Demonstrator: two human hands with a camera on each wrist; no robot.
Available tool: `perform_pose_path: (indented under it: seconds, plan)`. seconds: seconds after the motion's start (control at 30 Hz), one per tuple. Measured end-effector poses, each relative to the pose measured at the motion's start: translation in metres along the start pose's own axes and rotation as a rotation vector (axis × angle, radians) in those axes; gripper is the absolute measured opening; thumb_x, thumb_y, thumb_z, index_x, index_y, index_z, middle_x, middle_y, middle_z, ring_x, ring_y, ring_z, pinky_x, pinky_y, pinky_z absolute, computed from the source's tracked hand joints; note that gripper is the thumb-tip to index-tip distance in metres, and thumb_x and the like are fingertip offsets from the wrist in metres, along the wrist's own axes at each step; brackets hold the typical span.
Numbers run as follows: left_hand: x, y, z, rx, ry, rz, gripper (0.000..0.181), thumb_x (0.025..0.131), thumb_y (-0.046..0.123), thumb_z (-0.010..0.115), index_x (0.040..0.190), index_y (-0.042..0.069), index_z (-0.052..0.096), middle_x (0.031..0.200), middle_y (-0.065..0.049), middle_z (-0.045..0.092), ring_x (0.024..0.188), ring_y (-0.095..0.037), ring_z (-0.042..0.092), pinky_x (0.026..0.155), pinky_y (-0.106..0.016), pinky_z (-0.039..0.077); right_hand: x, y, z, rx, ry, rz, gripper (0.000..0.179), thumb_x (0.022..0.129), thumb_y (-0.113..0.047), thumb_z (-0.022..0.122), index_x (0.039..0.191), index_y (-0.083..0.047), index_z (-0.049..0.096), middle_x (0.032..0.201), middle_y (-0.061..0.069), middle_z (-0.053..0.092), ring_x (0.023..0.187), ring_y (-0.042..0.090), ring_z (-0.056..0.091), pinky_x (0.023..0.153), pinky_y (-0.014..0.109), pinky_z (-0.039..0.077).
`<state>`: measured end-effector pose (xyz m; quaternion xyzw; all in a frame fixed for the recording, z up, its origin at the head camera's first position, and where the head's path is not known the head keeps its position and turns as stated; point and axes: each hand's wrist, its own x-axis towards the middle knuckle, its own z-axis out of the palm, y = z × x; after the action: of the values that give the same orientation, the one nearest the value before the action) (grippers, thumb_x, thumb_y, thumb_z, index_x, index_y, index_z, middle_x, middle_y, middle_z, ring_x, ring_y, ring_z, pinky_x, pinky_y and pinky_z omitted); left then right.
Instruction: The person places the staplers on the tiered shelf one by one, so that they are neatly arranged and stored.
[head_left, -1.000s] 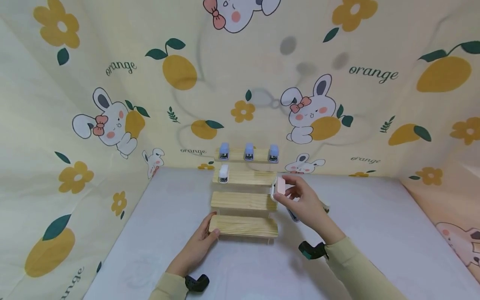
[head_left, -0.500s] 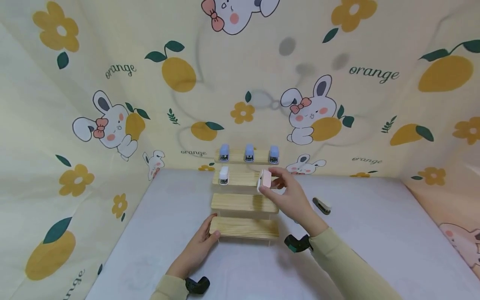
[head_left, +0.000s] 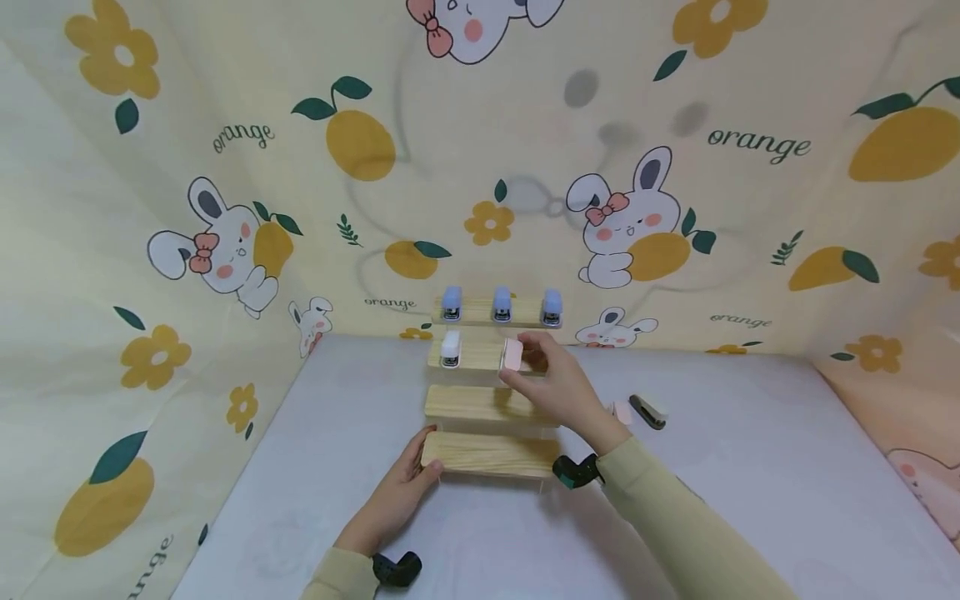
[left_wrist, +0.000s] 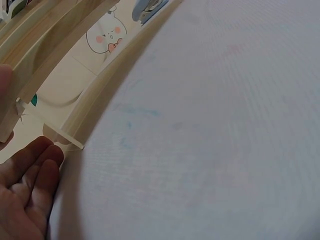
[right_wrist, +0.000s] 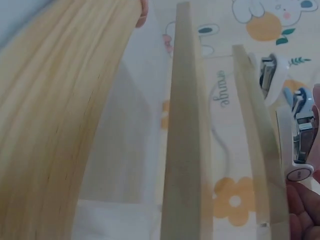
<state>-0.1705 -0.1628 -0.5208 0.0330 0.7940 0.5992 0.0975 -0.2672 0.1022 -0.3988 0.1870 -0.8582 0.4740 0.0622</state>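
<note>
A wooden tiered rack stands on the table. My left hand grips the left end of its lowest board, with the thumb on the front edge. My right hand pinches a small pink-and-white stapler between thumb and fingers, close over the second board from the top. In the right wrist view this stapler shows its metal front and white base. To its left on the same board stands a white stapler. On the top board sit three blue staplers, spaced apart.
Right of the rack, a stapler with a dark base lies on the white table. Beside it, a pink item is partly hidden by my right wrist. A printed cloth wall rises close behind the rack.
My right hand has carried the pink-and-white stapler leftward, from the rack's right end to the middle of the second board. My left hand has kept its grip on the rack.
</note>
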Motion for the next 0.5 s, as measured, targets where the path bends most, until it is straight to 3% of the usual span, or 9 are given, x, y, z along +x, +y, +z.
perform_pose_path:
  seconds: [0.3, 0.5]
  plan:
    - [0.003, -0.001, 0.001, 0.003, 0.003, -0.003, 0.070, 0.092, 0.049, 0.056, 0.151, 0.032, 0.024, 0.157, -0.001, 0.021, 0.142, -0.019, 0.017, 0.115, -0.041, 0.017, 0.015, -0.004, 0.008, -0.011, 0.006, 0.048, 0.058, 0.078, -0.053, 0.074, 0.111, -0.013, 0.048, 0.102, 0.007, 0.058, 0.089, 0.023, 0.054, 0.074, 0.034, 0.047]
    - [0.002, 0.001, 0.001, 0.012, 0.003, -0.004, 0.070, 0.092, 0.051, 0.056, 0.151, 0.032, 0.025, 0.157, 0.001, 0.021, 0.142, -0.017, 0.018, 0.115, -0.040, 0.017, 0.020, -0.007, 0.011, -0.067, 0.003, 0.067, 0.059, 0.078, -0.058, 0.071, 0.110, -0.013, 0.050, 0.094, 0.008, 0.057, 0.083, 0.021, 0.050, 0.067, 0.033, 0.045]
